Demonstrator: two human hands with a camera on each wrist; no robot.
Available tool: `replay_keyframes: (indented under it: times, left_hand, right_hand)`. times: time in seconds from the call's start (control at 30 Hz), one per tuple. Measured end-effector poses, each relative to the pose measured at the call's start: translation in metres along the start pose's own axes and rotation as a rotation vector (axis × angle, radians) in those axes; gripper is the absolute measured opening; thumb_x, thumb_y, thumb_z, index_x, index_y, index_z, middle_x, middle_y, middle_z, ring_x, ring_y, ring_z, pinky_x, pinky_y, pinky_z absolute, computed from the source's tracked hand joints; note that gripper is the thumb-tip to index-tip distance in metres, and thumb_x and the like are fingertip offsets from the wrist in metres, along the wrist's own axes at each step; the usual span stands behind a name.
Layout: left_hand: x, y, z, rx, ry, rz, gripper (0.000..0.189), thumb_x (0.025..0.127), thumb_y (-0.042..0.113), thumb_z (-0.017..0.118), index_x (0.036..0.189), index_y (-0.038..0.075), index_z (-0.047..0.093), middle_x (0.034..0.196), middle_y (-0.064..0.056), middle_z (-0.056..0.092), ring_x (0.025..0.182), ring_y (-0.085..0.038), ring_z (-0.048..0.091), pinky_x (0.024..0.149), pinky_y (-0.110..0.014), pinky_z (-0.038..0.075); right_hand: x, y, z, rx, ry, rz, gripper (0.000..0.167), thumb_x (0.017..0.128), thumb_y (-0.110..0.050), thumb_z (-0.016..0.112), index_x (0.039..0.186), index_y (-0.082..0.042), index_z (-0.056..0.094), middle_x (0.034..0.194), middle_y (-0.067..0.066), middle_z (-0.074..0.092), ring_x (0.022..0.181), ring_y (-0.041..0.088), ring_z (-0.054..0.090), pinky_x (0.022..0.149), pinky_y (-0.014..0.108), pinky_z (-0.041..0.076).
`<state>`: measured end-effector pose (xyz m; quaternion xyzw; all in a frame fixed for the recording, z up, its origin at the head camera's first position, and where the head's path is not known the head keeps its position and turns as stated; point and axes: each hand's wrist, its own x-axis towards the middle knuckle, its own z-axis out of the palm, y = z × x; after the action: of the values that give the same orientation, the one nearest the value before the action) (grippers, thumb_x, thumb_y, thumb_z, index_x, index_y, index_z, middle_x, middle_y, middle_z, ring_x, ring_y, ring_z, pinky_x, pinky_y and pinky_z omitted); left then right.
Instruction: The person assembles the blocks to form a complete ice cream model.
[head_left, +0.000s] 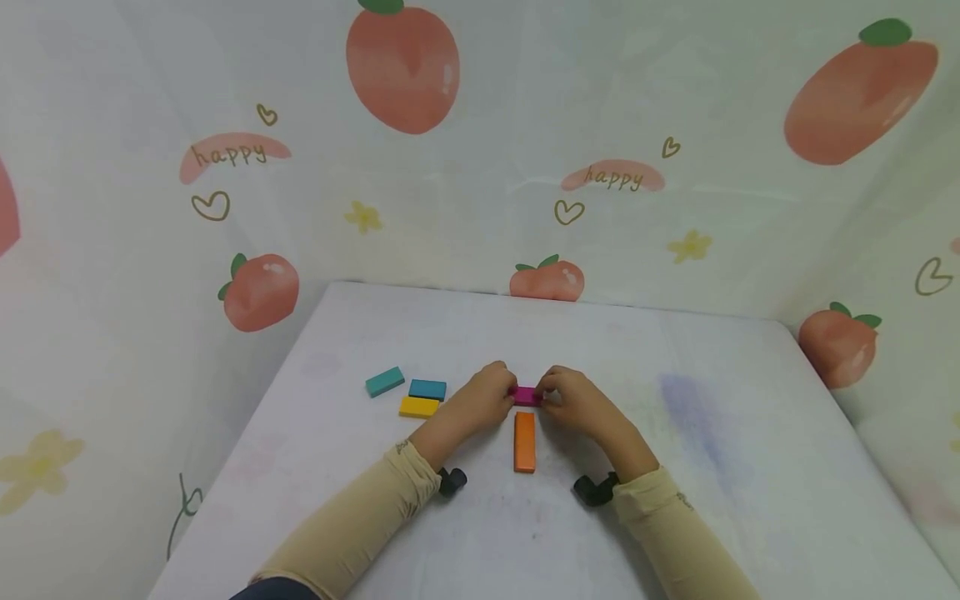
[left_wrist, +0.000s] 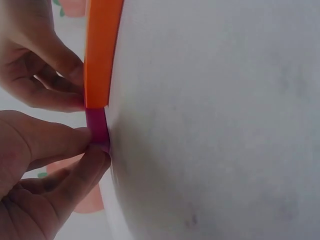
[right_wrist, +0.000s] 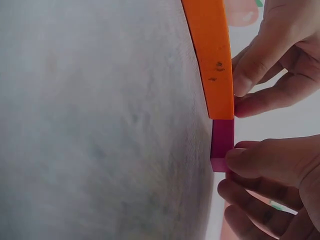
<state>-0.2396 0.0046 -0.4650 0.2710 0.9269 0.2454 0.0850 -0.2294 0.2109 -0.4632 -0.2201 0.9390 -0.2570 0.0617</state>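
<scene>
A magenta block (head_left: 527, 397) lies flat on the white table, its long side running left to right. The left hand (head_left: 487, 395) pinches its left end between thumb and fingertips, seen close in the left wrist view (left_wrist: 55, 165). At the other end the right hand (head_left: 579, 402) pinches the block with thumb and index finger, while its other fingers are loosely bent in the right wrist view (right_wrist: 275, 175). Nearer the person, an orange block (head_left: 525, 442) lies lengthwise below the magenta one, a small gap between them in the head view. Neither hand touches the orange block there.
Left of the left hand lie a teal block (head_left: 385, 382), a blue block (head_left: 427, 389) and a yellow block (head_left: 418, 407), the yellow just in front of the blue. A fruit-printed cloth (head_left: 465, 183) rises behind the table (head_left: 637, 542). Dark wrist cameras (head_left: 595, 490) sit under both forearms.
</scene>
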Motion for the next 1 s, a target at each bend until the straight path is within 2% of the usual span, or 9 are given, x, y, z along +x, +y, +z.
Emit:
replay_keyframes:
  times: [0.17, 0.47, 0.77, 1.0]
  left_hand:
    - [-0.005, 0.003, -0.001, -0.008, -0.012, -0.009, 0.014, 0.101, 0.006, 0.068, 0.109, -0.002, 0.077, 0.096, -0.009, 0.064, 0.087, -0.018, 0.057, 0.087, -0.031, 0.059]
    - [-0.010, 0.004, 0.002, 0.009, -0.013, -0.017, 0.014, 0.101, 0.007, 0.070, 0.110, 0.000, 0.078, 0.096, -0.007, 0.063, 0.085, -0.016, 0.057, 0.086, -0.027, 0.059]
    - [-0.015, 0.006, 0.001, -0.009, -0.015, 0.002, 0.015, 0.102, 0.008, 0.068, 0.110, -0.001, 0.077, 0.097, -0.008, 0.063, 0.087, -0.016, 0.058, 0.087, -0.029, 0.059]
    - [-0.018, 0.005, 0.002, 0.016, 0.004, 0.028, 0.014, 0.102, 0.009, 0.068, 0.110, 0.001, 0.077, 0.096, -0.007, 0.063, 0.086, -0.015, 0.058, 0.085, -0.027, 0.058]
  right_hand:
    - [-0.004, -0.002, 0.001, -0.011, -0.008, -0.022, 0.009, 0.093, 0.001, 0.076, 0.100, -0.004, 0.078, 0.102, 0.009, 0.072, 0.097, 0.024, 0.067, 0.097, 0.046, 0.061]
    - [-0.009, 0.000, 0.006, -0.026, 0.031, -0.085, 0.009, 0.092, 0.002, 0.076, 0.097, -0.006, 0.078, 0.101, 0.006, 0.071, 0.097, 0.022, 0.067, 0.095, 0.045, 0.060]
    - [-0.011, -0.005, 0.005, -0.020, 0.012, -0.047, 0.010, 0.092, 0.001, 0.075, 0.098, -0.005, 0.078, 0.103, 0.006, 0.071, 0.098, 0.022, 0.067, 0.095, 0.044, 0.060]
    - [-0.013, -0.007, 0.004, -0.022, 0.010, -0.044, 0.010, 0.092, 0.002, 0.075, 0.098, -0.005, 0.078, 0.102, 0.006, 0.071, 0.097, 0.022, 0.067, 0.096, 0.045, 0.061]
